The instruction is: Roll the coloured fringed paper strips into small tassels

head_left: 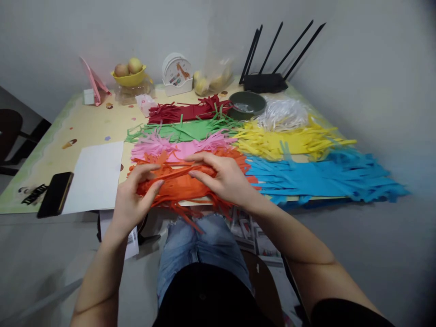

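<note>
A sheet of orange fringed tissue paper lies at the table's front edge, some of its strips hanging over. My left hand curls round its left part, thumb in front and fingers behind. On the other side, my right hand pinches a raised fold of the same paper between thumb and fingers. Just behind are fringed sheets in pink, green and dark red. To the right of my right hand spread a blue fringed sheet and a yellow one.
White paper and a black phone lie at left. Behind the sheets stand a dark bowl, white shredded strips, a black router, a giraffe-print holder and a yellow fruit bowl. A wall borders the right.
</note>
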The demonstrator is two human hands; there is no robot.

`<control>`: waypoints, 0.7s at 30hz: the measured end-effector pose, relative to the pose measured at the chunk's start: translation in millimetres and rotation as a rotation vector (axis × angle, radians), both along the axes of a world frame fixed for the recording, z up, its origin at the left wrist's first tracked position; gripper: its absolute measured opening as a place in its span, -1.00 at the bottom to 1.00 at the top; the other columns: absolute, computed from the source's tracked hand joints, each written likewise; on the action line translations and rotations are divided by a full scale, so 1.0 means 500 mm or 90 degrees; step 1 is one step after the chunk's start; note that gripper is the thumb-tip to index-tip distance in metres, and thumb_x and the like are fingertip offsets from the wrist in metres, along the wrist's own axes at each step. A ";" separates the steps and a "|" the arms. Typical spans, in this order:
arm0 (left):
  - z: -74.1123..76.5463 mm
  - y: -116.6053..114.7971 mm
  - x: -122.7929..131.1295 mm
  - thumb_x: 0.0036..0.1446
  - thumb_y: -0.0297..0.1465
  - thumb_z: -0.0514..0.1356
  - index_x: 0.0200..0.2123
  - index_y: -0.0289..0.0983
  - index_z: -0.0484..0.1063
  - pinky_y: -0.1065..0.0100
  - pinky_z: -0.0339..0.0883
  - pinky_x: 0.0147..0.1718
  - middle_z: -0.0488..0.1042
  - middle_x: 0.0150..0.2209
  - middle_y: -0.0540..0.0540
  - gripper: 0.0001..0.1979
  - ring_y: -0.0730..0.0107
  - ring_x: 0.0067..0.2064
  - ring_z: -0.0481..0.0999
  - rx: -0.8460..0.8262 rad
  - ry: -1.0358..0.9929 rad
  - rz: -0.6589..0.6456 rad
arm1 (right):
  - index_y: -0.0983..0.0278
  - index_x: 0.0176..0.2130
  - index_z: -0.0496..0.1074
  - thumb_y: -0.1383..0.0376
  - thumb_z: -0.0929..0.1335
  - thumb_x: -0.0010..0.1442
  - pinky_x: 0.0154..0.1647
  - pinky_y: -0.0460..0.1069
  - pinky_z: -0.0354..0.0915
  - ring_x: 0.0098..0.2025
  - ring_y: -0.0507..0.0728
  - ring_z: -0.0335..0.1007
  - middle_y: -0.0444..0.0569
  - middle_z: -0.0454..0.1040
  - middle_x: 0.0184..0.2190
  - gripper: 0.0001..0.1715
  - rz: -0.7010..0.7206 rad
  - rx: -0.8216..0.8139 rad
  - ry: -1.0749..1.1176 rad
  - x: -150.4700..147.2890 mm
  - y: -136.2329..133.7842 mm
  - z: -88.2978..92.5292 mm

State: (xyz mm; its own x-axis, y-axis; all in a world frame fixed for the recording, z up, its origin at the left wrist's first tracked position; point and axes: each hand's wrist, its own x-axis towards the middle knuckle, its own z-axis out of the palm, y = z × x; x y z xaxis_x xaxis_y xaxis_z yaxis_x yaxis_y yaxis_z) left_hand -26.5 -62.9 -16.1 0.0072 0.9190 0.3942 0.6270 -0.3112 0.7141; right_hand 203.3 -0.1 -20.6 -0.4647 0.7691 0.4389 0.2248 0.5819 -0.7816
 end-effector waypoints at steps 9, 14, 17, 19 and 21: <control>0.009 -0.014 0.003 0.15 -0.29 0.31 -0.27 -0.29 0.51 0.32 0.54 -0.33 0.62 -0.40 -0.11 -0.83 0.30 -0.37 0.64 -0.126 -0.225 -0.037 | 0.30 -0.24 0.49 0.27 0.39 0.24 -0.26 -0.08 0.47 -0.32 0.04 0.58 -0.06 0.58 -0.35 -0.87 0.098 -0.212 0.188 -0.001 -0.006 -0.005; 0.008 -0.012 0.004 0.06 -0.32 0.38 -0.23 -0.28 0.62 0.29 0.59 -0.33 0.62 -0.42 -0.11 -0.79 0.32 -0.42 0.63 -0.182 -0.409 -0.041 | 0.29 -0.22 0.63 0.26 0.47 0.16 -0.24 -0.07 0.53 -0.32 0.06 0.61 -0.03 0.65 -0.35 -0.81 0.168 -0.308 0.279 -0.004 0.000 -0.011; 0.005 -0.007 0.003 0.02 -0.36 0.40 -0.33 -0.25 0.65 0.29 0.59 -0.35 0.60 -0.47 -0.08 -0.88 0.37 -0.47 0.59 -0.164 -0.453 -0.068 | 0.27 -0.28 0.65 0.30 0.50 0.10 -0.26 -0.08 0.53 -0.31 0.06 0.62 -0.02 0.66 -0.36 -0.86 0.214 -0.354 0.306 -0.002 0.010 -0.014; -0.001 -0.006 0.000 0.02 -0.38 0.38 -0.39 -0.25 0.64 0.28 0.58 -0.35 0.59 -0.49 -0.07 -0.93 0.38 -0.48 0.57 -0.144 -0.445 -0.088 | 0.28 -0.31 0.66 0.29 0.52 0.06 -0.26 -0.08 0.53 -0.32 0.07 0.62 -0.01 0.66 -0.37 -0.87 0.229 -0.376 0.298 -0.002 0.018 -0.017; -0.007 -0.008 -0.005 0.07 -0.40 0.33 -0.40 -0.25 0.63 0.27 0.56 -0.32 0.58 -0.47 -0.08 -0.94 0.37 -0.46 0.57 -0.122 -0.402 -0.114 | 0.29 -0.35 0.65 0.27 0.52 0.04 -0.28 -0.06 0.53 -0.35 0.08 0.61 0.00 0.66 -0.39 -0.86 0.232 -0.375 0.280 -0.002 0.025 -0.021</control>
